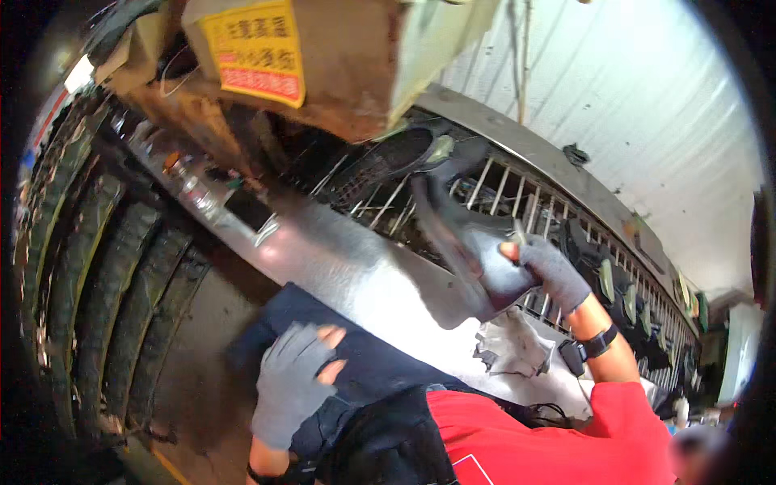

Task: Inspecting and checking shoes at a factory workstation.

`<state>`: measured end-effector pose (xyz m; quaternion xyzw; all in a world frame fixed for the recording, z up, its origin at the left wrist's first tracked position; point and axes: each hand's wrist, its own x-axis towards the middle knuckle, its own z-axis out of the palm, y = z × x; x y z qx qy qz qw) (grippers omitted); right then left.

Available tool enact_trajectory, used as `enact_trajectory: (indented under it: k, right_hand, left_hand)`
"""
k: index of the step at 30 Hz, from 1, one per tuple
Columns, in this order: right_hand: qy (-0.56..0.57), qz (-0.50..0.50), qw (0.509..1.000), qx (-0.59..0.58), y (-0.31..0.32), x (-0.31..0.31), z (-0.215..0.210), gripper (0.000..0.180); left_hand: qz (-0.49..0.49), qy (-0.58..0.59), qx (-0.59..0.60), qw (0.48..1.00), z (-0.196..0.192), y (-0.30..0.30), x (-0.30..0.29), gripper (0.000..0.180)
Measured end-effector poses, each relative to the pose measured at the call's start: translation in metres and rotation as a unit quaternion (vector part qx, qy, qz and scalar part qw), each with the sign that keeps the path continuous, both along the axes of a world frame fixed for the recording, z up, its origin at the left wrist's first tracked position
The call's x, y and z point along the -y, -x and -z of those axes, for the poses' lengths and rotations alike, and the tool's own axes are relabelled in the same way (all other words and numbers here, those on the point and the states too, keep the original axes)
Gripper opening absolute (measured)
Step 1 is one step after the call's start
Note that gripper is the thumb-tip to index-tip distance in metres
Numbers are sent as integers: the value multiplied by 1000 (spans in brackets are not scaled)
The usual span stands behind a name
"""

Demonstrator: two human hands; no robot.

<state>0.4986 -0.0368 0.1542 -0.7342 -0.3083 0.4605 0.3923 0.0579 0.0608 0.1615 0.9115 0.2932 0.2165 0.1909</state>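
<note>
Head view is tilting hard, and on the far left dark ribbed treads [77, 267] are curving down beside the long grey metal bench [356, 275] that is running from upper left to lower right. At the bench's upper-left end a small clear bottle with an orange cap [187, 184] is standing near the front edge. Moving right, the left hand [293, 381], in a grey fingerless glove, is resting on a dark blue cloth [380, 364] draped over the bench's front edge; its fingers are lying half spread and gripping nothing, though blur is hiding the fine detail. Further right, the right hand [543, 271], gloved the same way with a black wristband, is closing thumb and fingers on the near end of a dark grey shoe upper [462, 234]. That upper's long axis is pointing up and away from the fingers, toward the metal wire rack [493, 190] along the bench's back edge, where a black mesh shoe [388, 162] is already sitting. So the right hand is the nearer one, in fact holding it; the left is well apart. Below the right hand, pale grey cut scraps [513, 347] are lying on the bench.
</note>
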Motion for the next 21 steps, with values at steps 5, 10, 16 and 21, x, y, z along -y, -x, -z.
enact_trajectory:
  k: [5,10,16,21]
  right_hand:
    - [48,111,917,379,-188,119,92,48]
    - [80,-58,741,664,-92,63,48,79]
    - [-118,-130,857,484,-5,-69,151,102]
    - [-110,-189,845,487,23,-109,121,95]
  left_hand:
    - [-96,132,12,986,79,62,39,38]
    - [-188,255,114,942,99,78,73,32]
    - [-267,441,300,803,114,47,44,38]
    - [-258,480,361,757,125,55,45,54]
